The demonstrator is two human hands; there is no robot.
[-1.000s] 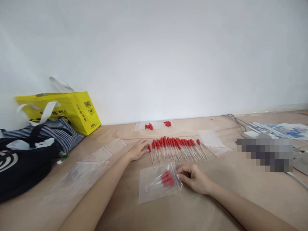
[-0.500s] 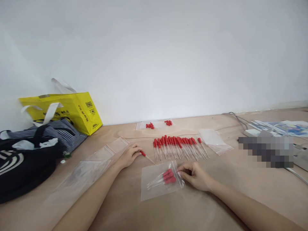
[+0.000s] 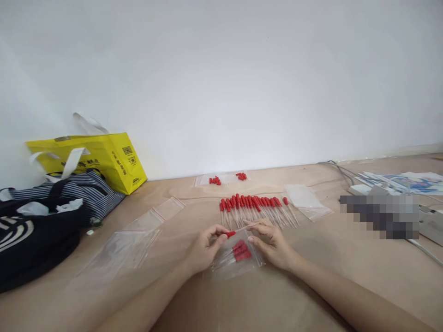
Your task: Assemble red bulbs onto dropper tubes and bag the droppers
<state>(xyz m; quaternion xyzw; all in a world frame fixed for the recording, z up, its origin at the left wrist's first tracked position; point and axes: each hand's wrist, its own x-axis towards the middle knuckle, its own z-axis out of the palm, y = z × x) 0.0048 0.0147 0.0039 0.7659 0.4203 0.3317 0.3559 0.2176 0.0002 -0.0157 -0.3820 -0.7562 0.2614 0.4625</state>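
My left hand (image 3: 207, 246) pinches the red bulb of a dropper (image 3: 230, 234) over the upper edge of a clear zip bag (image 3: 228, 273). Inside that bag lie several droppers (image 3: 241, 251) with red bulbs and clear stems. At the bag's right end my right hand (image 3: 272, 242) is closed on its plastic, thumb in front and fingers behind. Just beyond both hands, a row of droppers (image 3: 249, 203) lies side by side on the table, bulbs pointing away from me. The stem of the held dropper is mostly hidden.
More zip bags (image 3: 117, 253) lie flat at the left, and another zip bag (image 3: 308, 200) is right of the row. Filled bags (image 3: 224, 180) rest near the wall. A yellow tote (image 3: 121, 161), black bag (image 3: 41, 244), papers (image 3: 408, 182) and cables (image 3: 341, 170) surround the work area.
My left hand has moved right and nearer, bringing the dropper from beside the row to the bag. My right hand has shifted slightly, and the bag's edge is now lifted.
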